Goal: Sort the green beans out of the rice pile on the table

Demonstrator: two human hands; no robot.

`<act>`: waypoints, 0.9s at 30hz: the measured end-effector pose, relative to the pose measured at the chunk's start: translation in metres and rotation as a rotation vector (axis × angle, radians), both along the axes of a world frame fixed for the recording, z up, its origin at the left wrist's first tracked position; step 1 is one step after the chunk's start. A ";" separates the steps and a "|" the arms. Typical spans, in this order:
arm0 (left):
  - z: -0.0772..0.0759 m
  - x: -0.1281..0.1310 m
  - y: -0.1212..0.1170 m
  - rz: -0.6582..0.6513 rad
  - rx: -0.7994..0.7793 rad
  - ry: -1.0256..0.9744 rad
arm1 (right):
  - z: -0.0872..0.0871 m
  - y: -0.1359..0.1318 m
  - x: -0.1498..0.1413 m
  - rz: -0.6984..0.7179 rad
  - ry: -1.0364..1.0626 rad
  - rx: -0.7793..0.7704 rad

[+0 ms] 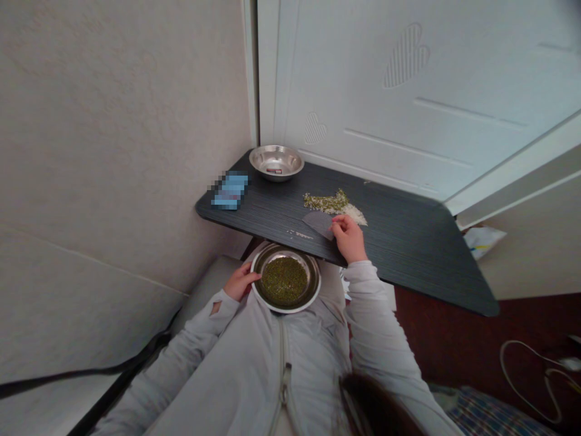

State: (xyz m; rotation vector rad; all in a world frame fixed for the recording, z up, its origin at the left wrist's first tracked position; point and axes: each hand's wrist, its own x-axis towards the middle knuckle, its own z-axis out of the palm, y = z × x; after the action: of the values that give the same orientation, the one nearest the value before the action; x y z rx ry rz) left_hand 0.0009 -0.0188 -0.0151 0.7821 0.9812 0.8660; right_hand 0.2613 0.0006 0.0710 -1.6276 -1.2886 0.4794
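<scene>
On my lap rests a metal bowl (318, 289) with green mung beans (284, 280) in its bottom. My left hand (240, 281) grips its left rim, thumb over the edge. Above the dark table (408, 242), my right hand (348, 237) pinches the right end of a thin grey rounded sheet (318, 223), perhaps a scraper. Just beyond the sheet lies a loose pile of mixed green beans and white grains (327, 201), with mostly white grains (355, 213) at its right. A few white grains (298, 234) are scattered near the table's front edge.
A second metal bowl (276, 162) stands at the table's back left, a small reddish label inside. Left of it lies a blurred blue object (230, 191). A wall (136, 121) rises on the left, a white door (363, 79) behind. A white cable (508, 369) lies at lower right.
</scene>
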 end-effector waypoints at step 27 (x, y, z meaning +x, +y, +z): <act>0.002 0.000 0.000 -0.006 0.011 0.015 | 0.002 -0.001 0.000 -0.010 -0.040 -0.008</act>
State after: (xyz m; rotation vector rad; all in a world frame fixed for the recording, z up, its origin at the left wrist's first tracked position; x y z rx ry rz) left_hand 0.0006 -0.0188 -0.0134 0.8014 0.9873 0.8626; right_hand 0.2614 -0.0005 0.0730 -1.6566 -1.3088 0.4484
